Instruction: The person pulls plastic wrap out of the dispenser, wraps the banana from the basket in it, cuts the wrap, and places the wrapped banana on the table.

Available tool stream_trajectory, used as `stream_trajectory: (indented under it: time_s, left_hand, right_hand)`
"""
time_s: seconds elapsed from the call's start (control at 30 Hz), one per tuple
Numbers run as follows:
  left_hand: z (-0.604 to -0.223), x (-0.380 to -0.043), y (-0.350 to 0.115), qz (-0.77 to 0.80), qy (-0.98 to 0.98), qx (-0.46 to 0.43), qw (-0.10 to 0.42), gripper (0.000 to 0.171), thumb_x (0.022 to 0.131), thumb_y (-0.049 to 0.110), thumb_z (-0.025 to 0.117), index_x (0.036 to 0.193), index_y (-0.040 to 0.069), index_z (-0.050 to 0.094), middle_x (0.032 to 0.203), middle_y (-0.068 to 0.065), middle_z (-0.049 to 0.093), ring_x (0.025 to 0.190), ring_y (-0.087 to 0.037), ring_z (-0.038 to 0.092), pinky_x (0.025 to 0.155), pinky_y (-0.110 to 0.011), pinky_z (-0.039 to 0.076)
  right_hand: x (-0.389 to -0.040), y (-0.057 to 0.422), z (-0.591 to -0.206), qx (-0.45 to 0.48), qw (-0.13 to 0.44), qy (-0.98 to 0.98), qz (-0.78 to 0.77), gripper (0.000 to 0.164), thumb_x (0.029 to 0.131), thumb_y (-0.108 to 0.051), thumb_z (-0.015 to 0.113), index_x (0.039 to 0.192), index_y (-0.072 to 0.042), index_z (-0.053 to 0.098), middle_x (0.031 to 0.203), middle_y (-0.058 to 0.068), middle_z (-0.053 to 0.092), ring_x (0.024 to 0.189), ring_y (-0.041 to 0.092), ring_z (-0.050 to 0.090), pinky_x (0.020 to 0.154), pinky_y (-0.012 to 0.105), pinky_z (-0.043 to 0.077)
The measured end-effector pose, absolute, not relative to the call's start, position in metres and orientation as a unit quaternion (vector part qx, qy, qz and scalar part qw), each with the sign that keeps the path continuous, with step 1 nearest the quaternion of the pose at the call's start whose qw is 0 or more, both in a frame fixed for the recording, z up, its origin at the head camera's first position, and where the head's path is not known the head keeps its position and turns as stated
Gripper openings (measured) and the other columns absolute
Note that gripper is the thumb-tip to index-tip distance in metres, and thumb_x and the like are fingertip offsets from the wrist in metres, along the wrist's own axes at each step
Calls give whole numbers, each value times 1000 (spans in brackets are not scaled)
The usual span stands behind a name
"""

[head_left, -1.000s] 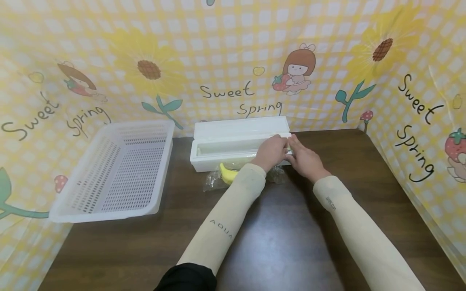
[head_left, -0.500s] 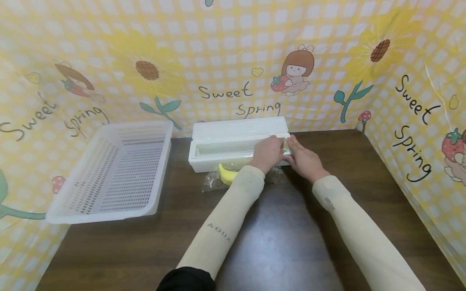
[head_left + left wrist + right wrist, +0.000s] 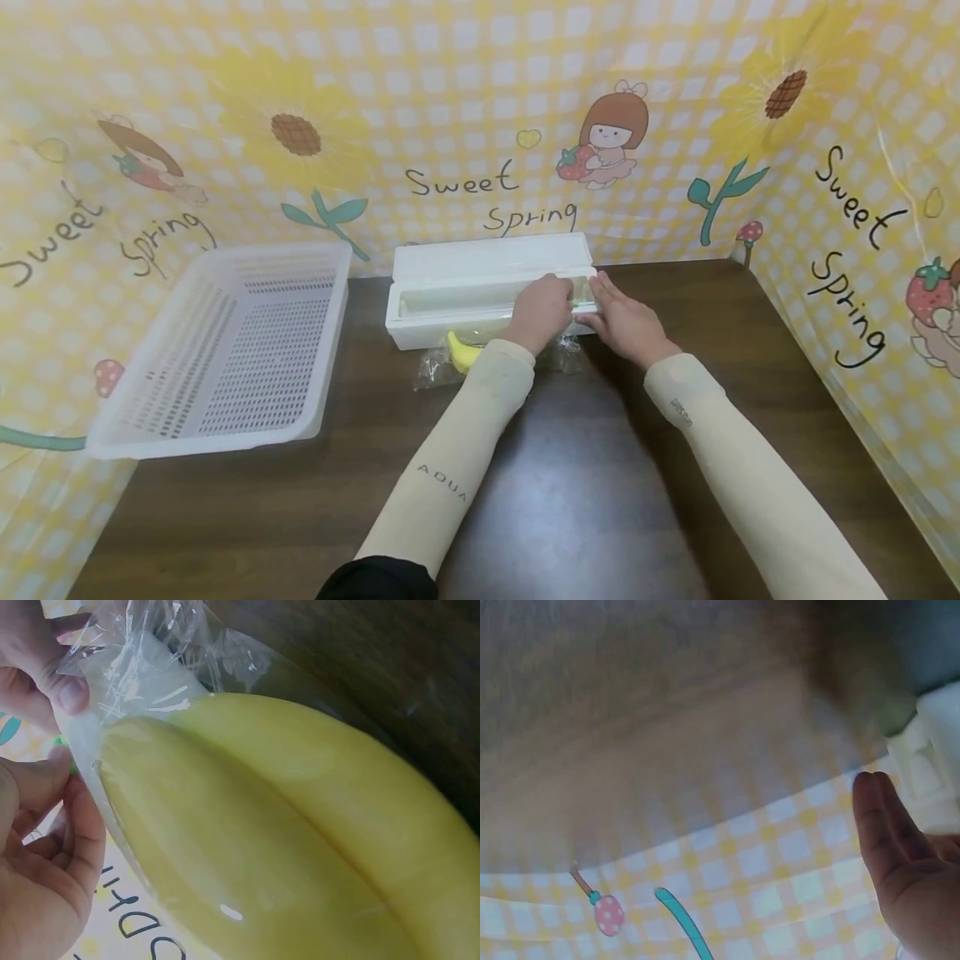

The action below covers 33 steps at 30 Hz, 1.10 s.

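A long white cling film box (image 3: 427,333) stands near the back of the table, its lid (image 3: 491,254) raised. My left hand (image 3: 538,312) is at its front edge, right of the middle; thumb and finger pinch a small green slider (image 3: 61,742) on that edge. My right hand (image 3: 630,325) holds the box's right end, thumb at the front, fingers straight along the side. Yellow bananas (image 3: 277,795) under clear film (image 3: 142,682) lie in front of the box, partly hidden by my left forearm in the head view. The right wrist view is blurred in its upper part.
A white perforated basket (image 3: 330,367) stands on the left of the brown table (image 3: 592,492). Yellow checked cloth (image 3: 450,108) with printed flowers rises behind the table and along both sides. More crumpled clear film pokes out on both sides of the bananas.
My left hand has slid slightly left along the front edge of the box, with the green slider. My right hand stays at the box's right end. The view has shifted a little.
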<state>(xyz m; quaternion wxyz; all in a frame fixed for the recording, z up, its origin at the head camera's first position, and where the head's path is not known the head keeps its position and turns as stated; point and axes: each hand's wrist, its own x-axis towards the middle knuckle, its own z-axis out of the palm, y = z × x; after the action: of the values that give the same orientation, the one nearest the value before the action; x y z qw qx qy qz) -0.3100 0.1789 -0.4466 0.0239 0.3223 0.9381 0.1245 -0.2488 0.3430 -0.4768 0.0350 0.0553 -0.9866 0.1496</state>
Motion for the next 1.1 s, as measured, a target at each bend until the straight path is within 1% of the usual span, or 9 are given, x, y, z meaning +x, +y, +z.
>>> stream_trajectory:
  time_s: [0.13, 0.27, 0.37, 0.53, 0.63, 0.73, 0.9, 0.97, 1.1]
  left_hand:
    - [-446, -311, 177, 128, 935, 331, 23, 13, 95, 15, 66, 107, 11, 71, 96, -3, 64, 84, -16, 60, 73, -32, 53]
    - [-448, -310, 177, 125, 936, 329, 23, 13, 96, 15, 66, 107, 11, 71, 98, -3, 65, 85, -16, 61, 74, -31, 54]
    - [-449, -310, 177, 126, 935, 329, 28, 13, 96, 16, 65, 107, 12, 71, 98, -3, 64, 85, -16, 61, 74, -31, 54]
    - [-448, -312, 177, 135, 931, 338, 27, 11, 96, 15, 66, 105, 11, 71, 95, -3, 63, 83, -16, 60, 74, -31, 53]
    - [-446, -313, 176, 130, 930, 342, 24, 8, 97, 14, 65, 101, 11, 71, 93, -3, 64, 82, -16, 60, 73, -31, 53]
    - [-443, -313, 176, 122, 930, 345, 24, 8, 98, 15, 63, 99, 12, 71, 94, -2, 65, 84, -16, 61, 74, -31, 53]
    - [-442, -313, 175, 119, 929, 349, 22, 10, 98, 15, 62, 101, 12, 71, 96, -3, 64, 85, -16, 61, 73, -31, 53]
    - [-442, -312, 175, 118, 929, 350, 19, 9, 98, 15, 62, 100, 12, 71, 95, -3, 63, 83, -16, 61, 72, -31, 53]
    - [-444, -311, 175, 108, 931, 349, 8, 8, 97, 16, 63, 98, 12, 70, 93, -3, 61, 80, -17, 60, 69, -32, 54]
  right_hand:
    - [-256, 343, -467, 74, 2, -987, 142, 83, 101, -40, 60, 158, 3, 18, 163, 24, 13, 131, 47, 46, 93, 59, 48]
    - [-264, 340, -460, 98, -55, -984, 138, 85, 104, -35, 54, 159, 4, 1, 165, 22, -2, 147, 40, 24, 104, 63, 38]
    - [-267, 338, -461, 96, -95, -982, 131, 81, 107, -34, 46, 158, 3, -5, 165, 20, -10, 151, 37, 8, 108, 68, 27]
    - [-264, 336, -467, 82, -97, -985, 119, 79, 109, -33, 39, 156, 4, -12, 163, 22, -17, 151, 39, 6, 108, 69, 26]
    - [-264, 335, -471, 74, -86, -986, 119, 79, 109, -34, 38, 156, 4, -13, 163, 23, -16, 150, 40, 8, 108, 70, 26]
    - [-264, 336, -472, 70, -82, -987, 120, 79, 108, -35, 38, 156, 4, -12, 163, 23, -17, 147, 44, 21, 106, 69, 30]
    - [-264, 337, -474, 75, -85, -986, 125, 78, 109, -34, 37, 156, 5, -12, 162, 21, -24, 125, 48, 51, 90, 57, 49]
    - [-264, 338, -476, 76, -86, -985, 130, 78, 109, -34, 37, 156, 5, -12, 161, 20, -25, 117, 47, 57, 83, 54, 51]
    - [-263, 338, -476, 78, -80, -985, 133, 78, 109, -34, 37, 156, 5, -11, 162, 22, -22, 108, 45, 62, 80, 52, 52]
